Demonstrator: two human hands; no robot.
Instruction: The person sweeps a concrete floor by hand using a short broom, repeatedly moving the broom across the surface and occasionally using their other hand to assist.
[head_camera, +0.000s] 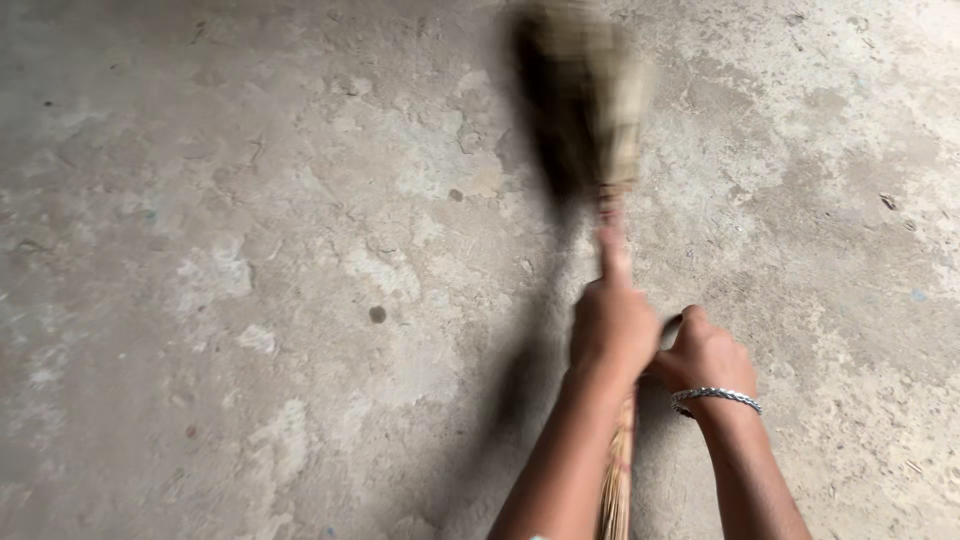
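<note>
Both hands grip one broom (600, 130). The left hand (612, 325) is the farther grip: its fingers are wrapped tight around the handle, index finger extended along the shaft toward the head. The right hand (705, 355) sits just beside it, nearer and to the right, fingers curled shut around the same handle. A silver bracelet (716, 397) circles the right wrist. The broom head, blurred, lies far of the hands against the concrete floor (250, 300); the straw end runs near, between the forearms. The broom's shadow falls left of the handle.
</note>
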